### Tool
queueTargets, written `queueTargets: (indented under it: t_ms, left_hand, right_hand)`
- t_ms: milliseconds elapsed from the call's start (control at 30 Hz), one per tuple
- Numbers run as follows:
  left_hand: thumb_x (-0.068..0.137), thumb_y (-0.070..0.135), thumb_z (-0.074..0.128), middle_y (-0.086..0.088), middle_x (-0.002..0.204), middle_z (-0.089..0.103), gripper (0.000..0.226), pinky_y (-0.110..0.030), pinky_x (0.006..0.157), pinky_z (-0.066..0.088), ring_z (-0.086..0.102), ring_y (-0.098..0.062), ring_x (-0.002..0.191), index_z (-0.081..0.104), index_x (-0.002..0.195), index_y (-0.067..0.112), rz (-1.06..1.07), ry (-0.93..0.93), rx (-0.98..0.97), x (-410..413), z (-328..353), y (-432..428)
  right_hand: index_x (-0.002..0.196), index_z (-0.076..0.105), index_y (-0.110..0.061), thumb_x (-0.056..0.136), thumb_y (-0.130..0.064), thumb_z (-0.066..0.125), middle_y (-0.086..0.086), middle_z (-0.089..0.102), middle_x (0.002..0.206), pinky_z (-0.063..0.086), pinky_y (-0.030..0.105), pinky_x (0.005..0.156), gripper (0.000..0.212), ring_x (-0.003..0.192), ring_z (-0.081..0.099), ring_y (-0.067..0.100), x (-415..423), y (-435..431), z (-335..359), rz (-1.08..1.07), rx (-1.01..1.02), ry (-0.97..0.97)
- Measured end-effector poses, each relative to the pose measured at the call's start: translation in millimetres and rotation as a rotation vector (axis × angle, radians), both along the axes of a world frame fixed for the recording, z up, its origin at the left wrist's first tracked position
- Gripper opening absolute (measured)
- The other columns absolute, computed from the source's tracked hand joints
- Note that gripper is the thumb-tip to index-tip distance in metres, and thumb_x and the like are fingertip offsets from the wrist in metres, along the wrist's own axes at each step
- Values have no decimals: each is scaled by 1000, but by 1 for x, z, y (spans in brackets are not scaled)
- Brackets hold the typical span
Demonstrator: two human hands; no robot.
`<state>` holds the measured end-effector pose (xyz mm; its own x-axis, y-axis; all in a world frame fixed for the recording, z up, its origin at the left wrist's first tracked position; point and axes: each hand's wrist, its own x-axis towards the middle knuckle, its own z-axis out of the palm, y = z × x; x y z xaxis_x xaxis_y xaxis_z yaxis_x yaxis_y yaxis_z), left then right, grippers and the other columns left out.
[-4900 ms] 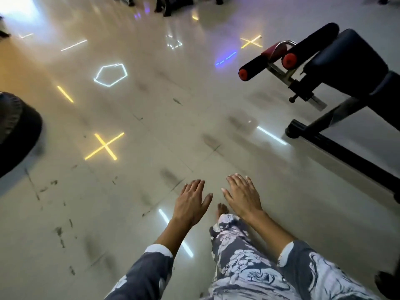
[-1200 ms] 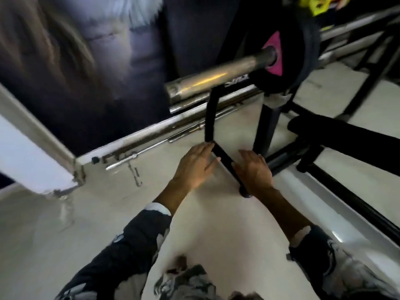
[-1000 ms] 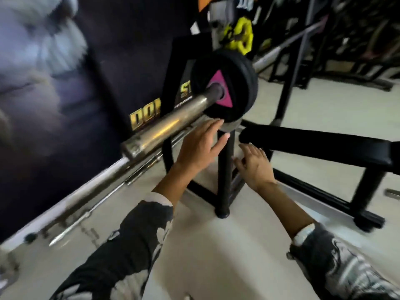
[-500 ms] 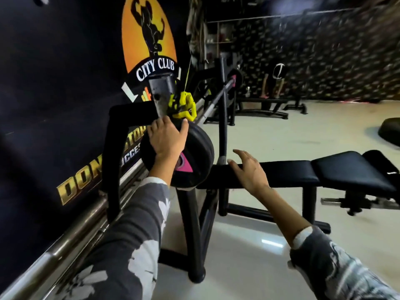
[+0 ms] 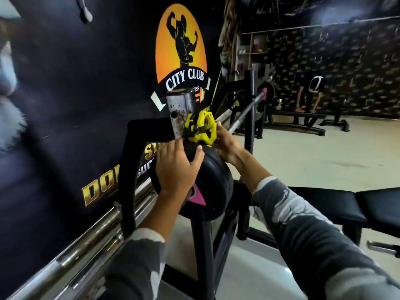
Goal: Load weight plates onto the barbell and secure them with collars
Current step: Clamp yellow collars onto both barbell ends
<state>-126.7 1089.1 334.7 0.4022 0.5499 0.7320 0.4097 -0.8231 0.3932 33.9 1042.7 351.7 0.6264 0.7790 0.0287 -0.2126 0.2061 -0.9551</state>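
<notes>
Yellow collar [image 5: 201, 129] sits pinched in right grip [image 5: 227, 148], just above plate [image 5: 216, 180] left grip [image 5: 175, 169] clasps.

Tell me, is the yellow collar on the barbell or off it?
Off. The yellow collar hangs by the metal post, above the black plate; the right hand touches it.

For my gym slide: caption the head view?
Left hand holds the black plate; right hand touches the yellow collar.

Black weight plates [image 5: 213, 180], pink triangle on the face, are seated upright on the near end of the barbell [image 5: 243, 114]. The steel shaft is seen running away to a far plate [image 5: 269, 92]. A yellow collar [image 5: 202, 129] is positioned just above the near plates.
</notes>
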Motion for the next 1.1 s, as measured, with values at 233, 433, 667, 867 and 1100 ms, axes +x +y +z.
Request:
queueTargets:
  t_ms: [233, 433, 667, 867, 1100]
  left_hand:
    - [83, 54, 31, -14, 106, 67, 66, -40, 86, 45, 58, -30, 99, 61, 111, 3, -9, 22, 13, -1, 2, -1]
    - [84, 52, 34, -16, 105, 68, 64, -40, 87, 46, 60, -32, 98, 62, 110, 1, -4, -20, 26, -3, 1, -1]
    - [86, 42, 60, -12, 123, 58, 49, -38, 100, 39, 49, -27, 117, 58, 120, 6, -149, -127, -228, -10, 9, -5]
    - [79, 23, 74, -6, 97, 65, 31, -14, 69, 52, 65, -15, 84, 65, 103, 5, -596, -389, -424, -18, -16, -96]
    - [87, 4, 60, -7, 91, 70, 17, -36, 89, 49, 64, -15, 90, 64, 103, 0, -1099, -248, -1366, -57, -60, -157]
  right_hand:
    - [115, 55, -7, 91, -41, 37, 9, 70, 99, 49, 38, 93, 45, 92, 65, 23, 16, 12, -1, 160, 147, 140]
    - [104, 58, -3, 98, -28, 40, 9, 73, 85, 56, 41, 80, 32, 81, 70, 20, 25, -16, 21, 32, 233, 147]
    - [108, 59, -7, 86, -35, 51, 12, 61, 110, 48, 47, 97, 36, 110, 58, 28, 4, -85, 23, -149, 376, 131]
    - [73, 75, -13, 97, -26, 43, 2, 67, 73, 57, 33, 78, 42, 71, 65, 12, -50, -159, -33, -362, 368, 206]
    - [91, 73, -15, 92, -35, 39, 7, 71, 91, 57, 24, 69, 40, 81, 70, 14, -153, -219, -88, -506, 359, 79]
